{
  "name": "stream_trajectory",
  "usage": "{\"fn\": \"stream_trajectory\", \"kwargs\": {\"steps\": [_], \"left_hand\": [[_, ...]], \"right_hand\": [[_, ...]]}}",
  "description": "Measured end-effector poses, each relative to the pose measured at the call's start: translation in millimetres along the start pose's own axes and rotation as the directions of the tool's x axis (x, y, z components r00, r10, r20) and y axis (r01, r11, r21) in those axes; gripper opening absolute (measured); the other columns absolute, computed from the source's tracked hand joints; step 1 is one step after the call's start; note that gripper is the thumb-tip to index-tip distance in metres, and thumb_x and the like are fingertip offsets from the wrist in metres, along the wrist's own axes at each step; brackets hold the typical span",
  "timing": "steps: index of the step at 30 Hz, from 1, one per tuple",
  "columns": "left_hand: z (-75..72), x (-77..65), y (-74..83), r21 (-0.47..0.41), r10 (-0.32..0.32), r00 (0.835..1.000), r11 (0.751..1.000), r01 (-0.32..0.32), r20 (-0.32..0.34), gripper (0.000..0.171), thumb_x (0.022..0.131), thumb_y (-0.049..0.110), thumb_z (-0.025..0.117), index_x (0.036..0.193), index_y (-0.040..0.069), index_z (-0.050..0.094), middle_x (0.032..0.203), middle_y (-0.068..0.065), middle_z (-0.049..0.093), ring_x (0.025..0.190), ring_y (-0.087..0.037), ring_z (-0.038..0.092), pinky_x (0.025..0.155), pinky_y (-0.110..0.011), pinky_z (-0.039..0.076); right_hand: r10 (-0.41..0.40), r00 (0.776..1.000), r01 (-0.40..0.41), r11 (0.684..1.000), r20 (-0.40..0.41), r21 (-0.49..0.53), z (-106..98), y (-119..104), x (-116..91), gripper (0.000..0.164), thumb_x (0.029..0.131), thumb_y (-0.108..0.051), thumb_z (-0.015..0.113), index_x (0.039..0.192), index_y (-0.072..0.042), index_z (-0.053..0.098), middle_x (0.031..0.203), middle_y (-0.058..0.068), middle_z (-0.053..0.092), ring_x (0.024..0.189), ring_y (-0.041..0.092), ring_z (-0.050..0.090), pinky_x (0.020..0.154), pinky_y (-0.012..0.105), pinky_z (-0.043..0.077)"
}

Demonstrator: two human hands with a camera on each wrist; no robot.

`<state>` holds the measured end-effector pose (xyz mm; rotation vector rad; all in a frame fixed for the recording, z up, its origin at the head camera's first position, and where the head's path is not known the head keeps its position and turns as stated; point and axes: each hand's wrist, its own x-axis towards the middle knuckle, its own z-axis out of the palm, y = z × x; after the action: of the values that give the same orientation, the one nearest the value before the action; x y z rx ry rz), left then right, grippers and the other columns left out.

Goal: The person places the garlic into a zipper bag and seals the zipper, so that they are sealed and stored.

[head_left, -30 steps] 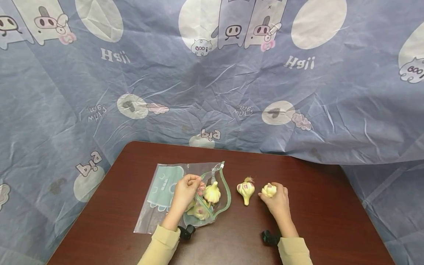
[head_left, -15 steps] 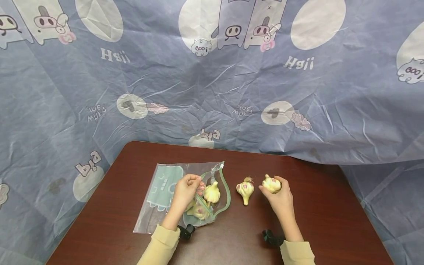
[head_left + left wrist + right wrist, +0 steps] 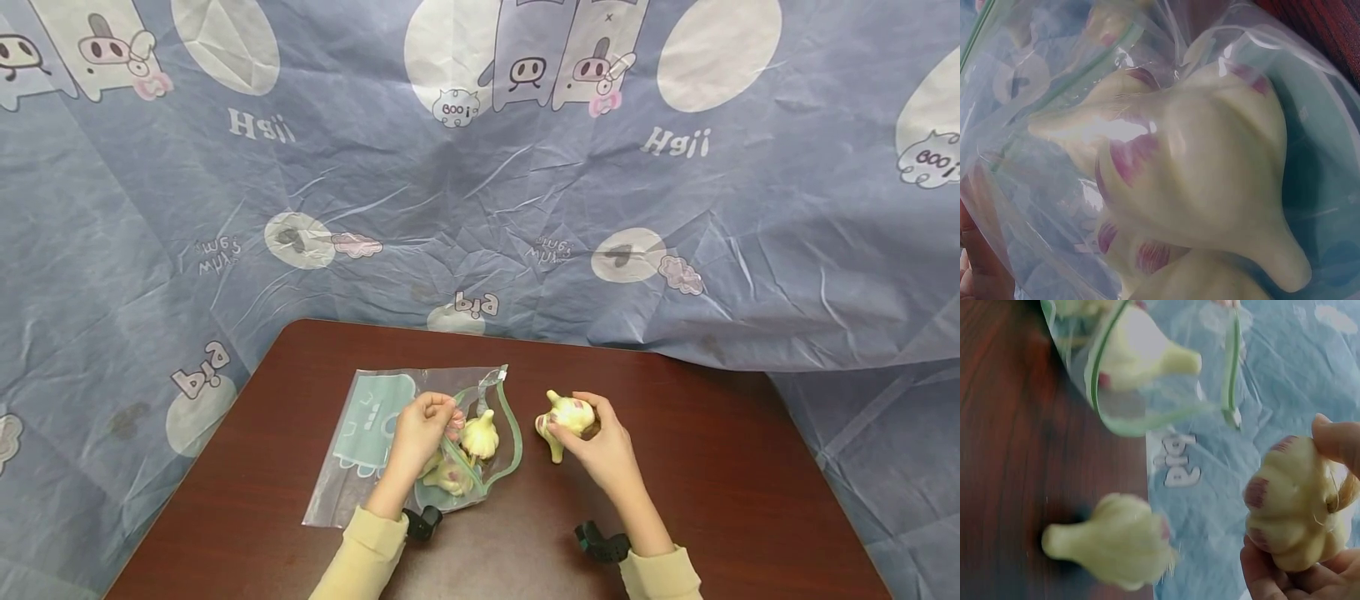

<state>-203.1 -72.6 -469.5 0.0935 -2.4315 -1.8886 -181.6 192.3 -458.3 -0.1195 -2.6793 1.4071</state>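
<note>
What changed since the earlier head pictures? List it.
The right hand carried its garlic bulb leftward, toward the bag, without letting go; in the head view, that bulb now partly hides the loose bulb. The left hand, bag and loose bulb stayed put.

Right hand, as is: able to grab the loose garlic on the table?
Probably not: the right hand holds another garlic bulb, so its grip looks taken. The way itself seems free, though: the loose bulb lies uncovered on the table, outside the bag.
</note>
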Motion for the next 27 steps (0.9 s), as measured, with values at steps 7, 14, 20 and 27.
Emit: {"fn": "stream_trajectory", "kwargs": {"steps": [7, 14, 20, 27], "left_hand": [[0.1, 0.1, 0.1, 0.006, 0.008, 1.0, 1.0, -0.008, 0.007, 0.018, 0.097, 0.016, 0.062, 0.101, 0.0, 0.065, 0.086, -0.014, 0.075, 0.056, -0.015, 0.068, 0.057, -0.021, 0.052], [0.5, -0.5, 1.1, 0.003, 0.014, 1.0, 1.0, -0.014, 0.006, 0.017, 0.097, 0.015, 0.061, 0.101, -0.001, 0.065, 0.085, -0.015, 0.075, 0.056, -0.015, 0.068, 0.055, -0.021, 0.052], [1.2, -0.5, 2.0, -0.005, 0.01, 1.0, 1.0, -0.01, 0.007, 0.016, 0.097, 0.015, 0.061, 0.101, -0.001, 0.065, 0.085, -0.015, 0.075, 0.055, -0.014, 0.068, 0.056, -0.022, 0.052], [1.5, -1.5, 3.2, -0.027, 0.006, 1.0, 1.0, -0.006, 0.012, 0.017, 0.097, 0.015, 0.062, 0.101, -0.001, 0.065, 0.086, -0.016, 0.075, 0.056, -0.014, 0.068, 0.055, -0.021, 0.052]], "right_hand": [[-0.037, 0.996, 0.035, 0.999, 0.077, 0.026, 16.5, -10.3, -9.0, 0.066, 0.075, -0.031, 0.085, 0.132, -0.018, 0.053, 0.109, 0.01, 0.064, 0.081, 0.016, 0.059, 0.066, 0.025, 0.049], [-0.103, 0.99, 0.105, 0.994, 0.092, -0.021, 31.6, -14.5, -14.8, 0.065, 0.074, -0.035, 0.086, 0.129, -0.015, 0.058, 0.125, 0.01, 0.063, 0.098, 0.02, 0.061, 0.078, 0.032, 0.049], [-0.11, 0.989, 0.114, 0.993, 0.094, -0.037, 46.4, -13.9, -17.8, 0.065, 0.073, -0.037, 0.087, 0.128, -0.014, 0.06, 0.115, 0.008, 0.066, 0.092, 0.017, 0.06, 0.074, 0.03, 0.049], [-0.161, 0.984, 0.168, 0.982, 0.081, -0.09, 62.8, -10.2, -20.3, 0.064, 0.073, -0.037, 0.086, 0.125, -0.009, 0.061, 0.121, 0.008, 0.067, 0.107, 0.026, 0.062, 0.086, 0.042, 0.051]]}}
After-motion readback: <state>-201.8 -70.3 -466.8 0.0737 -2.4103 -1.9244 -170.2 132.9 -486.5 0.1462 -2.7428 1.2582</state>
